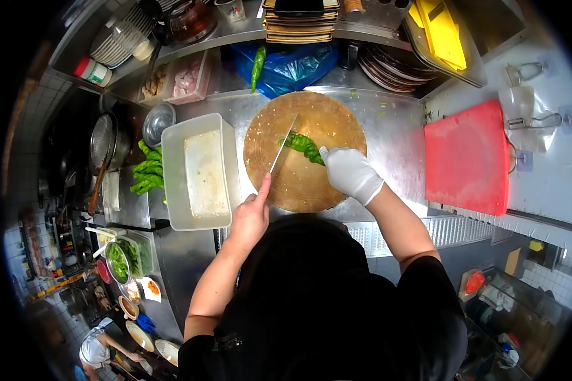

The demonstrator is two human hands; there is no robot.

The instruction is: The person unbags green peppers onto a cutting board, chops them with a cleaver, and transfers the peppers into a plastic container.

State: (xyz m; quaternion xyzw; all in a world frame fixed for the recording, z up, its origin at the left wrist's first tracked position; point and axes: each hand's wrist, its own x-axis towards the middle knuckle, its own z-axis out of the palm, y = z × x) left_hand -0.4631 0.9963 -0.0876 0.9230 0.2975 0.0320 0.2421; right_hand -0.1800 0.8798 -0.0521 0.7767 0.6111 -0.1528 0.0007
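My bare left hand (250, 216) grips a knife (285, 142), its index finger stretched along the spine. The blade slants over the round wooden chopping board (305, 187) and meets the left end of a wrinkled green pepper (303, 145). My right hand (354, 174), in a white glove, is closed on the pepper's right end and holds it down on the board. Pale seeds are scattered over the wood. Just left of the board stands an oblong plastic tub (173, 171), with a few bits on its bottom. The knife's handle is hidden in my left hand.
More green peppers (147, 171) lie left of the tub. Behind the board are another green pepper (258, 66) and a blue plastic bag (305, 70) beneath a loaded shelf. A red cutting board (467, 159) leans at right. Another person (98, 346) is at lower left.
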